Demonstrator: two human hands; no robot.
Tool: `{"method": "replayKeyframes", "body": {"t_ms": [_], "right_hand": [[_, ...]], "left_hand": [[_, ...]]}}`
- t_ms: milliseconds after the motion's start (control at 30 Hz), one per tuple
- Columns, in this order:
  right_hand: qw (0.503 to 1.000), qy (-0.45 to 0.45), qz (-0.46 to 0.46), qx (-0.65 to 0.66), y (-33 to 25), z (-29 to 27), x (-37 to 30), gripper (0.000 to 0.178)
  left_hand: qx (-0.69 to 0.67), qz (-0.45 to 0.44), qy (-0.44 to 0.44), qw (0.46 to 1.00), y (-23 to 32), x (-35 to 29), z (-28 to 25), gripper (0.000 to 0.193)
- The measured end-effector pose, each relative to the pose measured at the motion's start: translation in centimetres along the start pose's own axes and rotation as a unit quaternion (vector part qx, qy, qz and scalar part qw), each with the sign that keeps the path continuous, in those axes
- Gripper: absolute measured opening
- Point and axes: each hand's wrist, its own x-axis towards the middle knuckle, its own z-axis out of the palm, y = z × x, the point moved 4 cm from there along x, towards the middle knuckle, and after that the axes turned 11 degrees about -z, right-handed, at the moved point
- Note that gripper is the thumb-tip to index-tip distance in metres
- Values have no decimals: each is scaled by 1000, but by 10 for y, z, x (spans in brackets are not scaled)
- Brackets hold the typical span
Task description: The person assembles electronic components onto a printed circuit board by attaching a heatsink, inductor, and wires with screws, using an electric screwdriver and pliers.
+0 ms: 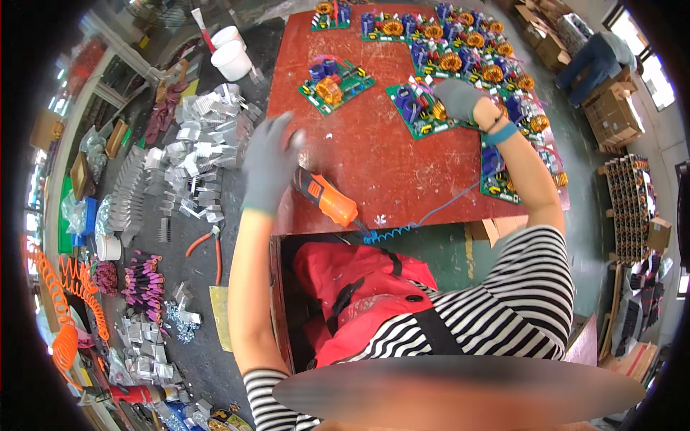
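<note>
The left hand (270,164), at ten o'clock, has its fingers loosely bent but blurred; I cannot tell whether it holds anything. The orange tool (333,204) is just beside it, at its four o'clock. The right hand (458,99), towards half past one, curls over a board (412,113) on the red table (402,183); its fingertips are hidden, its grip unclear.

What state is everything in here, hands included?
Left hand: gloved, blurred; grip unclear.
Right hand: gloved, at a board; grip unclear.
Orange tool: lying on the red table.
Pliers: lying, handles spread.
Blue cord: part coiled, part stretched.
White buckets: standing upright.
Metal parts: heaped loosely.
</note>
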Motion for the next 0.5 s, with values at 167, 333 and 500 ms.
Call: {"method": "replayKeyframes", "body": {"t_ms": [167,333,500], "right_hand": [[997,-2,-69,27,-26,-7,-7,28],[996,-75,-39,28,-26,-8,-2,26],[982,61,-144,104,-42,-6,1,34]], "left_hand": [[112,3,-90,990,5,86,110,55],[135,-52,-171,975,-4,101,140,61],[-16,-55,-128,990,-17,70,99,53]]}}
